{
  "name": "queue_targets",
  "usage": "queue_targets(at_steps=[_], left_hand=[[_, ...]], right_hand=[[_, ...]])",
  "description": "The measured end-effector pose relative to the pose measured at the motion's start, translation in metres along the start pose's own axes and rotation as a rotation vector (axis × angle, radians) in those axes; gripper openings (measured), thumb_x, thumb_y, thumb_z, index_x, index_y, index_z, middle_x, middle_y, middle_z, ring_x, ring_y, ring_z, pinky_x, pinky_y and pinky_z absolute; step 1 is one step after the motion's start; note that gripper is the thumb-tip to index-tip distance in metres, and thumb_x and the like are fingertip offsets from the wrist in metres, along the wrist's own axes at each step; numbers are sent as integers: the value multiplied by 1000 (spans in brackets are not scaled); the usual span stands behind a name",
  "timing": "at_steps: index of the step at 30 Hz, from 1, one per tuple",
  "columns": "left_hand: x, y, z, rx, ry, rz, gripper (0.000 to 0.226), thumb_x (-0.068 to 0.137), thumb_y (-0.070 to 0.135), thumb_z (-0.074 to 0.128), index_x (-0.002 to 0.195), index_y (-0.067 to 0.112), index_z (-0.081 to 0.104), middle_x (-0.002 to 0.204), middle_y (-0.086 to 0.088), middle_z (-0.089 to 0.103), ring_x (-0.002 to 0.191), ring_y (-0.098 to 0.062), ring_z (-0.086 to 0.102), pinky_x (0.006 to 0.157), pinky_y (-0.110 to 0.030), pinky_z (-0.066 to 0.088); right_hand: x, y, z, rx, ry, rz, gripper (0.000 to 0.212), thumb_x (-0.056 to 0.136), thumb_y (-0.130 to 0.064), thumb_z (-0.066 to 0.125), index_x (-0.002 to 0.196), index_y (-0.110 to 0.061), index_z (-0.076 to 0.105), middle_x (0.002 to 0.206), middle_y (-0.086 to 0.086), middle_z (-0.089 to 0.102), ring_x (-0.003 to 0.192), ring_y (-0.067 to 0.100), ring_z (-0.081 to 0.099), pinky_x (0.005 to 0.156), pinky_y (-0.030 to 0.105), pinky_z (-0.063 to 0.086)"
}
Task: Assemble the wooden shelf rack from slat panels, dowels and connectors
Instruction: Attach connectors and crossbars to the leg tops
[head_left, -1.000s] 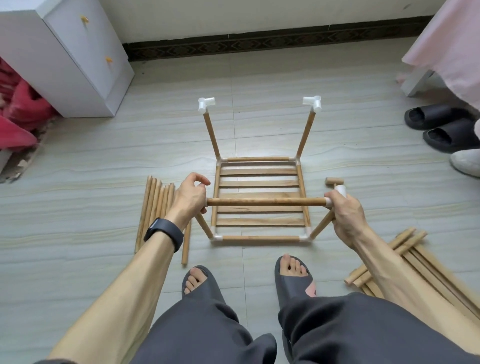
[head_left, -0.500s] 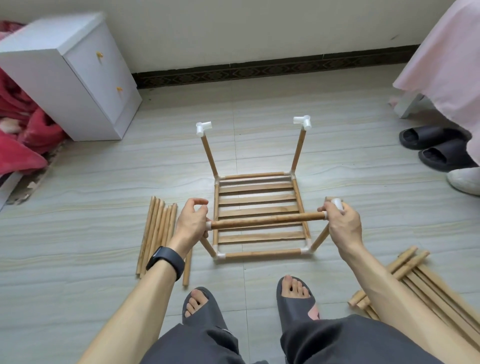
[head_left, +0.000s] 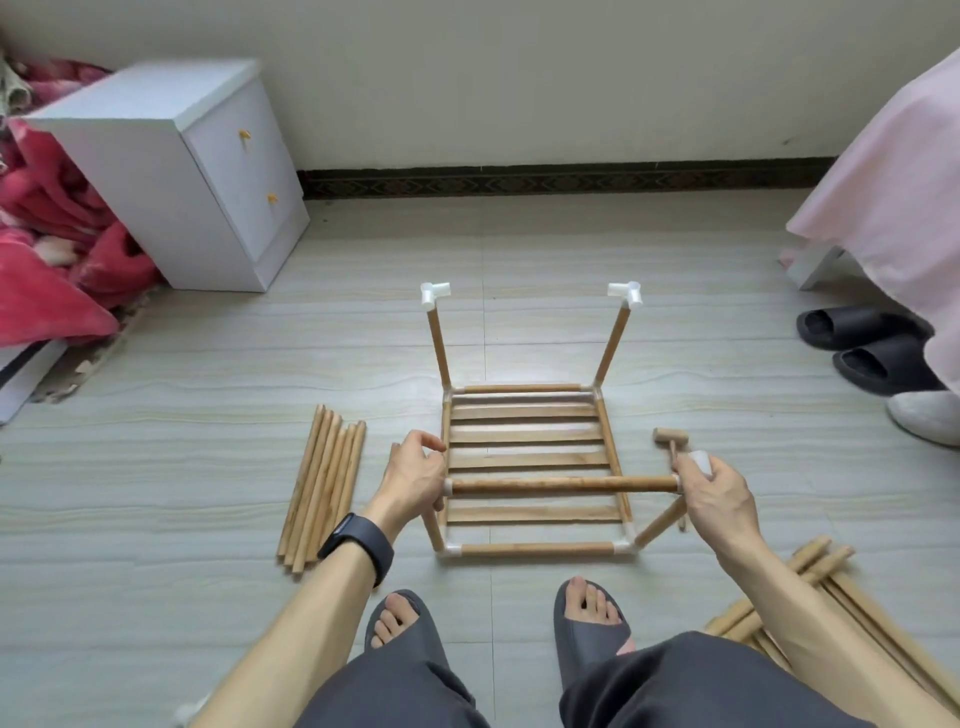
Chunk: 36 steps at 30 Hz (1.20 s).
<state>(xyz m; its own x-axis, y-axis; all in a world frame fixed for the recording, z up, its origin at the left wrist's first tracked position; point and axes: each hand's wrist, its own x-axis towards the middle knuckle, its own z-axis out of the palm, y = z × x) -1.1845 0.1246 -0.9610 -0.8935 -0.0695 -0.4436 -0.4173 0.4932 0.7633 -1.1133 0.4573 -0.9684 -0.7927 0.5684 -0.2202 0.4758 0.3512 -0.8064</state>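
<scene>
Head view. On the tiled floor (head_left: 208, 467) the panel (head_left: 524, 460) lies flat, framed by corner joints, with four posts standing in it. The two far posts carry connectors (head_left: 434, 295). We hold the rail (head_left: 563, 485) across the near posts. The left hand (head_left: 415, 483) curls round its left end, and the right hand (head_left: 719, 499) grips the near connector (head_left: 698, 462) at its right end. We judge the first tier part-built: loose dowels (head_left: 324, 486) and a pile (head_left: 810, 571) remain.

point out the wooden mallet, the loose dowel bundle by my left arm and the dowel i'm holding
wooden mallet (head_left: 670, 436): head view, on its head
dowel bundle (head_left: 322, 488): head view, middle of the sticks
held dowel (head_left: 563, 485): head view, mid-shaft
</scene>
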Motion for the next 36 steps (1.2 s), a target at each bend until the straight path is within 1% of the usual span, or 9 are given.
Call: queue_targets(at_steps=[2,5,9,12,17,20,23,26,36], left_hand=[[-6,-1,0,-56,-14,10,15,103,19,43,115,18,51,120,-25,56,55,-19,63,43,-19,47],[-9,-2,-4,-141,-34,35,25,105,31,46,123,14,50,110,-20,66,66,-19,68,47,-21,48],[-1,-9,-18,-149,-71,78,37,107,45,35,126,18,52,106,-5,70,95,-19,64,73,-33,49],[14,-28,-36,-133,-19,25,38,107,47,33,122,19,54,112,-4,65,99,-25,66,92,-47,53],[32,-101,-72,172,120,-95,38,103,37,47,132,14,52,132,-9,59,109,-22,57,91,-30,43],[40,-143,-89,302,131,-279,48,100,32,46,144,12,42,142,-18,45,122,-35,54,103,-39,46],[53,-176,-97,390,145,-415,53,99,29,43,149,13,34,148,-19,35,132,-37,43,110,-45,41],[73,-200,-98,434,168,-477,53,100,27,42,150,13,31,150,-18,34,134,-38,41,110,-46,39],[111,-244,-81,507,262,-563,41,101,21,48,138,4,40,140,-23,39,128,-40,43,101,-50,43]], right_hand=[[-4,-2,-3,-86,17,-22,29,98,-34,51,79,-13,54,75,6,57,79,33,53,70,44,41],[-11,-13,2,-328,114,-175,25,99,-32,50,114,-14,62,114,12,63,112,36,52,95,46,40],[-29,-44,28,-486,143,-499,25,94,-31,61,115,-20,66,121,8,64,117,29,49,97,46,40],[-43,-73,64,-470,-47,-688,31,94,-39,60,117,-20,66,119,5,65,114,21,50,93,36,41],[-68,-126,133,-484,-472,-892,57,92,-69,37,126,-31,61,130,-8,58,125,12,43,105,36,43],[-72,-147,175,-615,-649,-969,58,92,-72,30,134,-38,53,139,-13,49,132,9,37,112,35,38],[-68,-149,205,-713,-847,-841,40,96,-57,40,125,-37,59,132,-10,57,123,13,50,103,35,45],[-62,-141,215,-685,-1019,-630,33,85,-54,40,99,-37,64,98,-8,72,95,13,64,81,33,53],[-51,-138,224,-673,-964,-603,29,82,-55,43,93,-43,67,90,-12,67,78,8,58,57,24,40]])
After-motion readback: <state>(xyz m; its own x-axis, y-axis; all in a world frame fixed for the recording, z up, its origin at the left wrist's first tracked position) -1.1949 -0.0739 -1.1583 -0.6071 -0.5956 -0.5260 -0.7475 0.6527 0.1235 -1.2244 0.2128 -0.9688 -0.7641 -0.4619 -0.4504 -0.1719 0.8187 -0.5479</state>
